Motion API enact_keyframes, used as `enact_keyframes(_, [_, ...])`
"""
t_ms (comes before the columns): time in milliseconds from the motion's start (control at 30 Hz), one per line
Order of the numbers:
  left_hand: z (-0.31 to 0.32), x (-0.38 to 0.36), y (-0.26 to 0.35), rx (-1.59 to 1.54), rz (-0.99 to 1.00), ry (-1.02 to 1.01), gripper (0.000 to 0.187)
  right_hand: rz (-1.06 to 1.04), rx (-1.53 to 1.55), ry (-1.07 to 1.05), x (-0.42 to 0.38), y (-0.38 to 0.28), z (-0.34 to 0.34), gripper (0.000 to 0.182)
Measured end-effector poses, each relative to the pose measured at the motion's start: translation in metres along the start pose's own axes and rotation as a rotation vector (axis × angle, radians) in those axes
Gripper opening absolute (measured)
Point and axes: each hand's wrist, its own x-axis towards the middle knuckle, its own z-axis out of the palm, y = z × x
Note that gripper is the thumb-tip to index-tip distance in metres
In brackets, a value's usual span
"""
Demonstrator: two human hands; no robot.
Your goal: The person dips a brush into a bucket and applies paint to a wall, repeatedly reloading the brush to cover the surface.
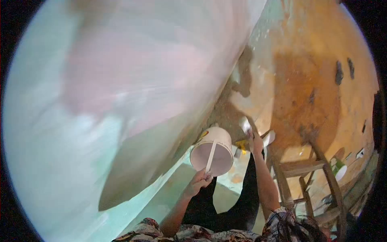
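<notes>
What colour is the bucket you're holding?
White, seen best in the head view: the bucket hangs from the left hand.

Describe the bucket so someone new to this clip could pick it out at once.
Follow the big pale wall down to its lower edge at centre frame. There the left hand grips a white bucket by its handle. It is the only round white container, beside the wooden ladder.

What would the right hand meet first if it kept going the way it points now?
Probably the wall: the right hand points its brush up at it. Depth is unclear.
</notes>
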Motion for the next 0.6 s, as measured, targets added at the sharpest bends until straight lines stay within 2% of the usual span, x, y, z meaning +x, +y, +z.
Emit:
enact_keyframes(100, [0.005, -0.044, 0.005, 0.017, 0.145, -0.082, 0.015, 0.064, -0.021, 0.017, -0.057, -0.017, -0.089, 0.037])
enact_keyframes(133, [0.005, -0.055, 0.006, 0.017, 0.214, -0.131, 0.017, 0.025, -0.006, 0.125, -0.073, -0.014, -0.106, 0.036])
enact_keyframes(200, [0.02, -0.088, 0.023, 0.105, 0.248, -0.087, 0.02, -0.015, 0.112, 0.27, -0.088, -0.004, -0.133, 0.034])
enact_keyframes(233, [0.027, -0.101, 0.025, 0.142, 0.257, -0.061, 0.021, -0.052, 0.148, 0.259, -0.099, -0.003, -0.152, 0.035])
enact_keyframes(300, [0.042, -0.136, 0.033, 0.094, 0.361, -0.042, 0.023, 0.025, 0.167, 0.242, -0.11, -0.004, -0.184, 0.038])
enact_keyframes(333, [0.049, -0.145, 0.044, 0.071, 0.42, -0.029, 0.024, -0.081, 0.161, 0.343, -0.108, -0.003, -0.194, 0.039])
enact_keyframes(367, [0.054, -0.156, 0.048, 0.046, 0.463, -0.003, 0.025, 0.001, 0.182, 0.253, -0.103, 0.002, -0.201, 0.039])
enact_keyframes(433, [0.07, -0.173, 0.056, -0.026, 0.553, -0.004, 0.023, 0.012, 0.229, 0.24, -0.107, -0.009, -0.224, 0.038])
enact_keyframes(533, [0.072, -0.186, 0.052, -0.079, 0.692, 0.006, 0.02, -0.132, 0.234, 0.259, -0.12, -0.036, -0.25, 0.04])
enact_keyframes(600, [0.075, -0.191, 0.046, -0.154, 0.774, 0.044, 0.023, -0.137, 0.251, 0.209, -0.117, -0.048, -0.266, 0.04])
